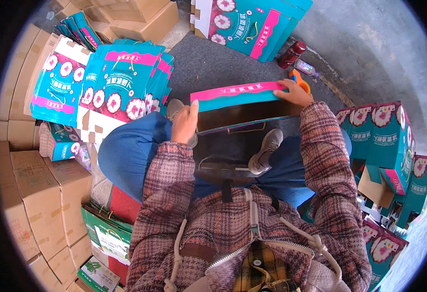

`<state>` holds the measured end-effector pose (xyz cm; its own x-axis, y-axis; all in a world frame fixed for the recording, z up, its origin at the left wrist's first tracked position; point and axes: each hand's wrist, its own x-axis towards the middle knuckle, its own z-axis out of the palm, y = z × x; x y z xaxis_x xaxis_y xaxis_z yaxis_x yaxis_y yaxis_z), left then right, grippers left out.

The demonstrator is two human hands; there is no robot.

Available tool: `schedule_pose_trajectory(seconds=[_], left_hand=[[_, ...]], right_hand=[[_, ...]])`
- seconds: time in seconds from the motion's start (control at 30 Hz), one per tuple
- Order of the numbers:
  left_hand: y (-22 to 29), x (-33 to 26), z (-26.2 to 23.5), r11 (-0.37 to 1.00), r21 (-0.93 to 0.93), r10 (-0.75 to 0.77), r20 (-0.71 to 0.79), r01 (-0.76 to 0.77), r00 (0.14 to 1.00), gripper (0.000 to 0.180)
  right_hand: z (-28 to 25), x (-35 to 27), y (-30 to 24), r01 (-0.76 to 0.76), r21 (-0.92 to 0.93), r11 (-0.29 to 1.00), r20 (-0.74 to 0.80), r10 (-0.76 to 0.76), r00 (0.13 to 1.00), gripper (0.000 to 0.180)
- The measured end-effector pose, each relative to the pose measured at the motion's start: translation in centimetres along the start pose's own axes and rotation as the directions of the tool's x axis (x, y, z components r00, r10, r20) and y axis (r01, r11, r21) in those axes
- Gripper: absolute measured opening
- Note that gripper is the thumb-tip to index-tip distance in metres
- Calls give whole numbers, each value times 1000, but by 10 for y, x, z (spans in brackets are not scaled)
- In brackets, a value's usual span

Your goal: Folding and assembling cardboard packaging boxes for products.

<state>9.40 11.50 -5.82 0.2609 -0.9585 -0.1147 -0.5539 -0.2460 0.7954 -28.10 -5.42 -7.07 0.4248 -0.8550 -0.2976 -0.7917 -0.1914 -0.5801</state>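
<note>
Between my knees I hold a teal and pink gift carton (238, 98), opened out so its brown inside shows. A cord handle (246, 127) hangs along its near side. My left hand (185, 124) is closed on the carton's left end, thumb up along the edge. At the right end, my right hand (296, 94) grips the corner, with fingers over the pink strip. Just beyond that hand lies an orange and blue tool (302, 83), partly hidden by it.
Flat teal cartons (116, 80) are piled at the left, with more (252, 29) at the far side. Brown cardboard boxes (36, 180) line the left. Formed cartons (389, 136) are stacked at the right. A dark red bottle (291, 54) and a clear bottle (305, 67) are near the wall.
</note>
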Motion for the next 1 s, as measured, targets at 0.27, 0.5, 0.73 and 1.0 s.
schedule_pose_trajectory(seconds=[0.27, 0.5, 0.73, 1.0], left_hand=[[-11, -5, 2, 708, -666, -291, 29, 235, 956, 77], [-100, 3, 47, 898, -439, 121, 312, 31, 942, 54], [-83, 11, 56, 812, -574, 127, 348, 104, 929, 46], [-68, 3, 46, 772, -605, 57, 372, 195, 927, 40]], right_hand=[[18, -4, -27, -7, -525, 851, -57, -27, 998, 83], [9, -18, -55, -36, -669, 742, -123, -63, 990, 76], [-36, -47, -11, -282, 390, 877, 207, 215, 954, 88], [-15, -49, -25, 108, -96, 990, 380, -64, 923, 95]])
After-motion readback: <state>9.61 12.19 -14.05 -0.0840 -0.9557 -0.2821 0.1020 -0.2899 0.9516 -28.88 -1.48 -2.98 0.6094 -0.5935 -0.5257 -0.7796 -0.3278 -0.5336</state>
